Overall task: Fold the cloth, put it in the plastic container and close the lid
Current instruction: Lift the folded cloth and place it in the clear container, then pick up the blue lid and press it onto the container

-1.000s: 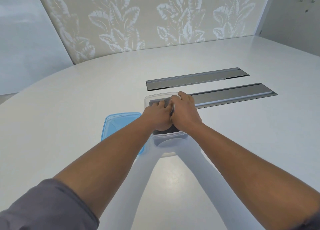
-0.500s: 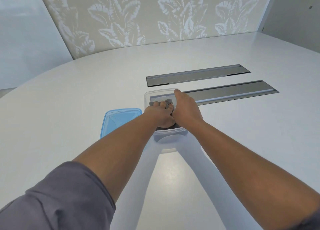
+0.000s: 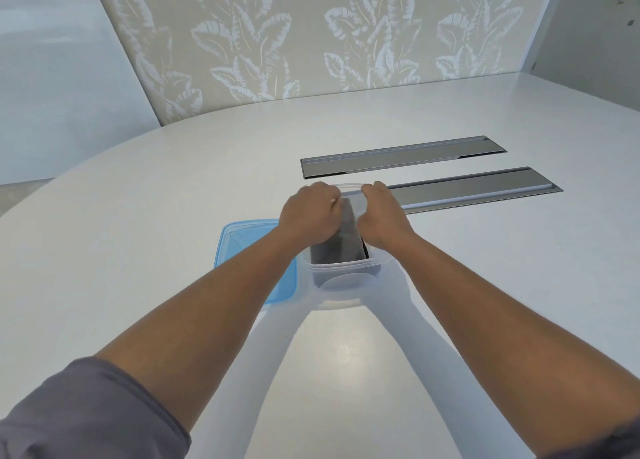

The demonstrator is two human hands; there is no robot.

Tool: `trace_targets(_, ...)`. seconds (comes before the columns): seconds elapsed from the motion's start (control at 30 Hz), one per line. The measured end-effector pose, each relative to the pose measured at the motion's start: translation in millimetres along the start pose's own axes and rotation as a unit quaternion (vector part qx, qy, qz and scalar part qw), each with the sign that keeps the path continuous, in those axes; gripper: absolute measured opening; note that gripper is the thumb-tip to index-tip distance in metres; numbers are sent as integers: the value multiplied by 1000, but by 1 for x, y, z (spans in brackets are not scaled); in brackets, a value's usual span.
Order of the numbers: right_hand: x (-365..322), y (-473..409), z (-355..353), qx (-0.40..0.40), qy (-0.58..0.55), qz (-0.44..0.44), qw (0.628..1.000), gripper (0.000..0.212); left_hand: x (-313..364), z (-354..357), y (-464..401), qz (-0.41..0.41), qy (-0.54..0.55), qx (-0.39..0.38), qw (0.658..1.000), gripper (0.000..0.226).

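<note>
cloth (image 3: 341, 242) is already folded into a narrow grey bundle and sitting inside the clear plastic container (image 3: 343, 273), right around the middle of the frame. so the fold and the drop-in look done to me — what's left is tucking it down flat and getting the lid on.

going from the bottom of the frame up: two bare forearms come in from the lower left and lower right corners and meet at the container. the near wall of the tub is see-through and you can see the end of the bundle behind it. the blue lid (image 3: 242, 247) lies flat on the white table (image 3: 138, 216) just left of the container, partly hidden by the left arm, untouched.

left hand (image 3: 310, 214) is curled over the left side of the bundle, fingers bent and pressing on it. right hand (image 3: 381, 216) is on the other side, fingers together and reaching to the far rim — can't tell if it's gripping fabric or just bracing the tub.

the bundle's long axis runs from the near wall toward the far one, straight away from the camera, up the frame.

further up and right, two grey metal strips (image 3: 401, 155) are set into the table.
</note>
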State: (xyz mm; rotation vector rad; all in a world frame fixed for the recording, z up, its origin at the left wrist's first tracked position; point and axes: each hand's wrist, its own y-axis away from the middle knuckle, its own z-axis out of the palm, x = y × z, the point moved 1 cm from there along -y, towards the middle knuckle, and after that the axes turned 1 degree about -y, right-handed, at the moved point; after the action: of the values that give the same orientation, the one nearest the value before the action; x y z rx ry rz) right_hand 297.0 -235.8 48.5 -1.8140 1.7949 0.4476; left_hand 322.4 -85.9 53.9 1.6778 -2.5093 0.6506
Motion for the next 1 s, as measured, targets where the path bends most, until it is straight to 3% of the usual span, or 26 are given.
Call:
trace_targets(0.07, 2, 5, -7, -7, -69, 39, 997, 26, -13, -11, 7, -77, 94, 68, 990, 24)
trace_targets(0.13, 0, 16, -12, -14, -147, 84, 985, 33, -27, -17, 17, -155, 142, 97, 973, 26)
trace_targets(0.2, -2, 27, -10, -18, -194, 104, 975, 45, -39, -18, 28, -225, 179, 88, 954, 24)
trace_targets(0.3, 1, 35, -4, -25, -229, 123, 965, 51, -54, -11, 46, -280, 161, 10, 946, 15)
trace_targets(0.4, 7, 34, 1, -29, -238, 132, 962, 41, -60, -1, 63, -281, 125, -68, 949, 8)
trace_targets(0.5, 9, 32, 4, -24, -215, 130, 968, 37, -63, 6, 75, -279, 107, -102, 949, 29)
trace_targets(0.8, 7, 34, 5, -22, -199, 123, 972, 41, -63, 19, 88, -263, 63, -123, 955, 44)
trace_targets(1.0, 11, 30, 8, -18, -197, 123, 972, 41, -62, 18, 85, -257, 45, -139, 955, 37)
